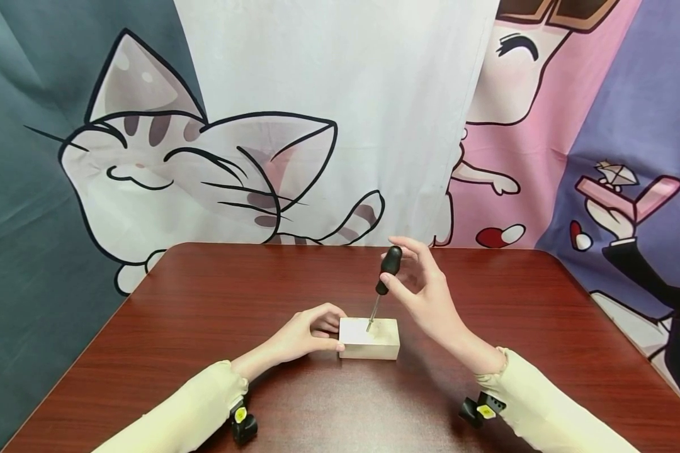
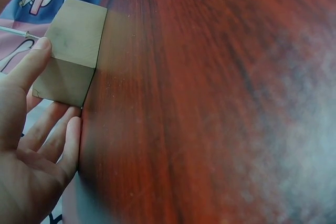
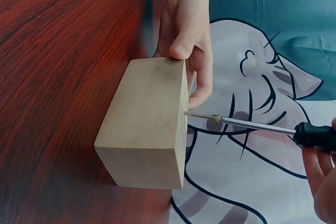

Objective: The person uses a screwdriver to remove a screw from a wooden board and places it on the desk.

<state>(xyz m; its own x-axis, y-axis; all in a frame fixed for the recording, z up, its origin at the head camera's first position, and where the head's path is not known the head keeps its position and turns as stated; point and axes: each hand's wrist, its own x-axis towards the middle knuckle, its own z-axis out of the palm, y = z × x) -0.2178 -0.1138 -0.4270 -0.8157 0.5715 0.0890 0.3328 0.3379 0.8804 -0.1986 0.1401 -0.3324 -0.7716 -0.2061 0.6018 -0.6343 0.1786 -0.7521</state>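
Note:
A pale wooden block [image 1: 369, 350] lies on the table. My left hand [image 1: 300, 335] holds its left end, with the thumb [image 2: 38, 56] at the front corner and the other fingers curved behind. A brass-coloured screw [image 3: 203, 115] stands in the block's top face, much of its thread still showing. Above the block, my right hand [image 1: 430, 302] grips the black handle of a screwdriver [image 1: 391, 261] between thumb and fingers. The metal shaft [image 3: 260, 125] slants slightly, and its tip meets the screw head. Only part of the right hand shows in the right wrist view.
A reddish-brown wooden table [image 1: 232, 283] spreads around the block. Behind it hangs a cloth backdrop [image 1: 402, 94] printed with a cartoon cat and figures. Both wrists carry small black cameras [image 1: 243, 428] near pale yellow sleeves [image 1: 544, 396].

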